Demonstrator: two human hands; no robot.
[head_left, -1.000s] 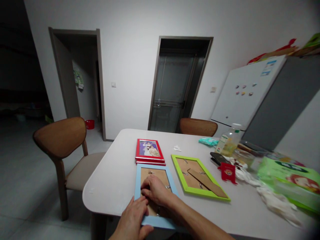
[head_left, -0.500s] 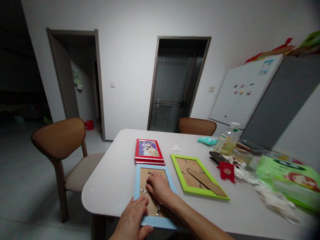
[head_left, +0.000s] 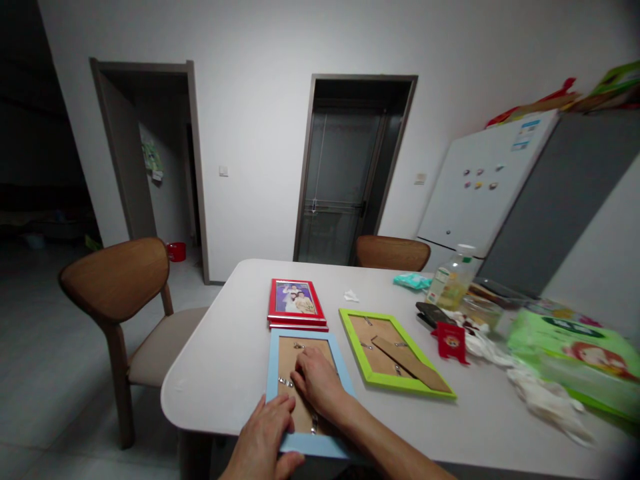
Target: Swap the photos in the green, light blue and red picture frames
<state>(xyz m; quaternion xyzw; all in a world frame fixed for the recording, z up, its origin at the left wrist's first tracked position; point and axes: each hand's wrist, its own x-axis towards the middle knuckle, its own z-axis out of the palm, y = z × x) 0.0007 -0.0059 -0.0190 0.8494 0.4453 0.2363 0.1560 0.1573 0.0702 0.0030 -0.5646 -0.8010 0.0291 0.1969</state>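
Observation:
A light blue frame (head_left: pixel 273 363) lies back side up at the table's near edge, with a brown backing board and metal clips. My left hand (head_left: pixel 265 437) grips its lower left corner, thumb at the near edge. My right hand (head_left: pixel 320 380) rests on the backing with its fingers curled down; whether they pinch anything is hidden. Just beyond lie stacked red frames (head_left: pixel 295 303), the top one showing a photo. To the right, a green frame (head_left: pixel 370 373) lies face down with a brown stand strip (head_left: pixel 410 363) slanting across its back.
On the table's right are a bottle (head_left: pixel 453 277), a dark phone-like object (head_left: pixel 433 315), a red packet (head_left: pixel 451 341), crumpled tissues (head_left: pixel 545 403) and a green tissue pack (head_left: pixel 580 350). Wooden chairs stand at the left (head_left: pixel 120 280) and far side (head_left: pixel 393 253).
The view has shifted slightly. Both hands stay at nearly the same places on the blue frame.

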